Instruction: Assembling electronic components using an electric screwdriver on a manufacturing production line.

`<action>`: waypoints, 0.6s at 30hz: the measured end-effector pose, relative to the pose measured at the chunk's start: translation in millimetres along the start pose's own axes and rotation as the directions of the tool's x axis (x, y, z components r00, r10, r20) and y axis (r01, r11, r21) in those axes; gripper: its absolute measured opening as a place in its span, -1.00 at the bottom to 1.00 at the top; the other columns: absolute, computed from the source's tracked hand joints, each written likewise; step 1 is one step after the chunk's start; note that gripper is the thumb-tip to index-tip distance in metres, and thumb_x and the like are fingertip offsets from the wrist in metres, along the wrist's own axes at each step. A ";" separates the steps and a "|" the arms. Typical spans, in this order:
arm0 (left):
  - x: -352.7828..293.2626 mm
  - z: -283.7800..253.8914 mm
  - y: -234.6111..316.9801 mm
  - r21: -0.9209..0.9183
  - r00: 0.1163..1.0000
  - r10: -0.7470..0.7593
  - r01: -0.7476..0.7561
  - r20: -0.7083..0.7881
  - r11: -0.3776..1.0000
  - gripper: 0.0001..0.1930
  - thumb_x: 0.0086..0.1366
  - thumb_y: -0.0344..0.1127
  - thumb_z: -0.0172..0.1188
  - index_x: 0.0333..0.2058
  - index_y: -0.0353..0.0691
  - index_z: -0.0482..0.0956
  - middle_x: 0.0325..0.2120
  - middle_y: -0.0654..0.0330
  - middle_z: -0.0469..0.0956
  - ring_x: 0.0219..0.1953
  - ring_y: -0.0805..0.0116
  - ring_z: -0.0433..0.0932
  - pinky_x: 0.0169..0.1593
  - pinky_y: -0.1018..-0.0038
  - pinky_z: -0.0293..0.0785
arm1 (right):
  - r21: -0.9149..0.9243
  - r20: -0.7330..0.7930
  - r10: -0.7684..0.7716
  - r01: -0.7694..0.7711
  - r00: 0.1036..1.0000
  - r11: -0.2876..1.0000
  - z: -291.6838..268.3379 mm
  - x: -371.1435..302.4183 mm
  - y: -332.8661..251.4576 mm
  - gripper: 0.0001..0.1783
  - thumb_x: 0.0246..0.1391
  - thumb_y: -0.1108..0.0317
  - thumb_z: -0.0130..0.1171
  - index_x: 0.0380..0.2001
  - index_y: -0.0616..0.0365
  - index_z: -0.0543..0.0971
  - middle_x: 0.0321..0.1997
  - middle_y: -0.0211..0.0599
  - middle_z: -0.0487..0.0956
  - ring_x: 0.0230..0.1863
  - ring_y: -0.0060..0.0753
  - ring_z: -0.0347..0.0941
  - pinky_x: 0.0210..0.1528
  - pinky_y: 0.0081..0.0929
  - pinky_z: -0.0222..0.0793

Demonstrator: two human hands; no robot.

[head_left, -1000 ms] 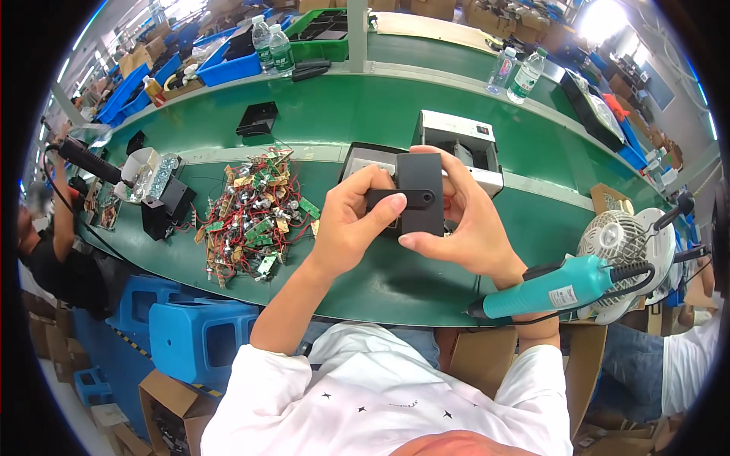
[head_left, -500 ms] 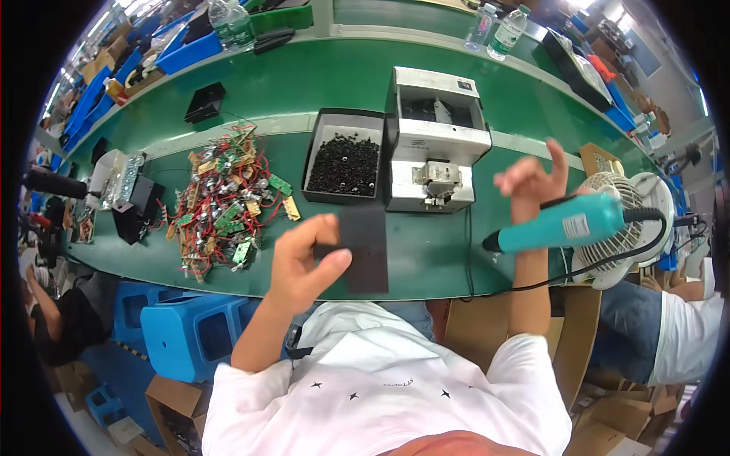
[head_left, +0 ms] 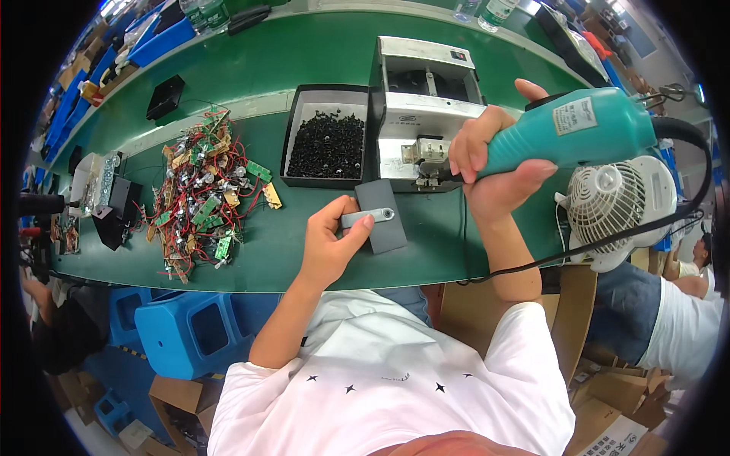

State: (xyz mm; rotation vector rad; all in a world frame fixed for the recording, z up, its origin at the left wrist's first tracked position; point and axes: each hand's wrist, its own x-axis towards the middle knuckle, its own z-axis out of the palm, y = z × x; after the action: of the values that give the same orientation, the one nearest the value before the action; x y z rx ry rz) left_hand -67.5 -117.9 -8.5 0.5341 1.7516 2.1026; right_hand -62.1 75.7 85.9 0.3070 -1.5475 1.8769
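Observation:
My right hand (head_left: pixel 487 156) grips a teal electric screwdriver (head_left: pixel 574 133), held sideways with its cord trailing right. The driver's dark tip reaches the front outlet of a silver screw feeder (head_left: pixel 437 114). Between thumb and fingers, my left hand (head_left: pixel 332 237) pinches a grey bar-shaped piece (head_left: pixel 372 217) with a round hole at its end. Under and beside that bar is a dark grey rectangular plate (head_left: pixel 389 239); whether the two are joined I cannot tell. Left of the feeder stands an open box (head_left: pixel 292 163) of small black parts.
Circuit boards with red wires (head_left: pixel 205 201) are heaped on the green table (head_left: pixel 296 262) at left. A white fan (head_left: pixel 608 201) stands at right, with the screwdriver's cord (head_left: pixel 578 260) curving past it. Blue stools (head_left: pixel 175 334) stand below the table edge.
My right hand has closed around the screwdriver, which was hanging beside it, and brought its tip to the feeder. My left hand has moved right; the plate is turned and the grey bar now shows.

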 end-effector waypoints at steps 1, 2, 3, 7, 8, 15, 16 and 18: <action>-0.2 -1.2 -1.2 -0.039 1.000 -0.003 0.003 0.002 0.999 -0.78 0.14 -0.46 0.15 -0.59 -0.19 0.28 -0.65 0.40 0.24 -0.60 0.60 0.10 -0.50 0.69 0.08 | -0.013 -0.004 0.004 -0.004 1.000 1.000 0.4 0.4 3.5 0.00 -0.16 -0.48 0.07 0.11 0.09 0.13 -0.78 -0.50 0.30 -0.84 -0.67 0.08 -0.82 -0.70 0.02; -1.0 -1.6 -1.7 -0.042 1.000 -0.006 0.006 -0.004 0.999 -0.78 0.14 -0.46 0.15 -0.59 -0.19 0.28 -0.65 0.40 0.24 -0.60 0.60 0.10 -0.50 0.69 0.08 | -0.013 0.001 0.011 -0.011 1.000 1.000 0.7 0.2 5.9 0.00 -0.16 -0.48 0.07 0.11 0.09 0.13 -0.78 -0.50 0.30 -0.84 -0.67 0.08 -0.82 -0.70 0.02; -1.1 -1.8 -1.5 -0.043 1.000 -0.012 0.012 -0.005 0.999 -0.78 0.14 -0.46 0.15 -0.59 -0.19 0.28 -0.65 0.40 0.25 -0.60 0.60 0.10 -0.49 0.69 0.08 | -0.022 0.002 0.017 -0.017 1.000 1.000 0.7 -0.1 8.0 0.00 -0.16 -0.49 0.07 0.11 0.09 0.13 -0.78 -0.50 0.30 -0.84 -0.67 0.08 -0.82 -0.71 0.02; -0.8 -1.8 0.0 -0.046 1.000 -0.029 0.029 -0.008 0.999 -0.77 0.13 -0.45 0.15 -0.60 -0.19 0.27 -0.66 0.39 0.25 -0.59 0.59 0.11 -0.49 0.69 0.09 | -0.055 0.009 0.033 -0.033 0.999 0.998 -0.2 -0.3 12.2 0.00 -0.15 -0.50 0.04 0.10 0.08 0.13 -0.77 -0.51 0.29 -0.84 -0.68 0.08 -0.81 -0.71 0.01; -1.1 -2.2 0.0 -0.038 1.000 -0.020 0.020 0.001 0.999 -0.76 0.13 -0.45 0.16 -0.60 -0.19 0.27 -0.66 0.39 0.25 -0.60 0.59 0.11 -0.50 0.69 0.08 | -0.056 0.011 0.026 -0.025 1.000 0.998 -0.6 -0.3 12.3 -0.01 -0.14 -0.51 0.01 0.11 0.08 0.12 -0.78 -0.52 0.28 -0.84 -0.68 0.07 -0.82 -0.71 0.02; -3.4 -4.6 -2.2 0.003 0.999 0.000 -0.001 0.034 1.000 -0.74 0.11 -0.43 0.17 -0.62 -0.18 0.25 -0.68 0.39 0.26 -0.63 0.59 0.09 -0.54 0.67 0.07 | -0.017 0.020 0.010 -0.010 1.000 1.000 -0.5 -1.2 11.2 -0.03 -0.08 -0.53 -0.11 0.12 0.07 0.10 -0.79 -0.55 0.24 -0.86 -0.69 0.07 -0.84 -0.71 0.03; -3.6 -4.7 -2.5 0.009 0.999 -0.001 0.001 0.035 1.000 -0.74 0.10 -0.43 0.18 -0.63 -0.18 0.25 -0.69 0.39 0.26 -0.64 0.59 0.09 -0.54 0.67 0.06 | -0.002 0.020 0.012 -0.012 1.000 1.000 -0.4 -0.8 11.1 -0.03 -0.07 -0.53 -0.12 0.13 0.07 0.10 -0.79 -0.55 0.24 -0.86 -0.69 0.07 -0.84 -0.71 0.03; -3.3 -4.5 -1.9 0.006 0.999 0.003 -0.003 0.036 1.000 -0.74 0.10 -0.43 0.18 -0.63 -0.18 0.25 -0.69 0.39 0.26 -0.64 0.59 0.09 -0.55 0.66 0.06 | -0.009 0.014 0.003 -0.003 1.000 1.000 -0.4 0.1 12.2 -0.03 -0.07 -0.53 -0.13 0.13 0.07 0.10 -0.79 -0.55 0.24 -0.86 -0.69 0.07 -0.84 -0.71 0.03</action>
State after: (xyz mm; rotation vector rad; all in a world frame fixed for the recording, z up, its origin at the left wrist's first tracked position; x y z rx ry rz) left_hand -66.8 -123.0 -11.3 0.5733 1.7394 2.0771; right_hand -69.7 75.2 76.4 0.3140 -1.5658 1.8737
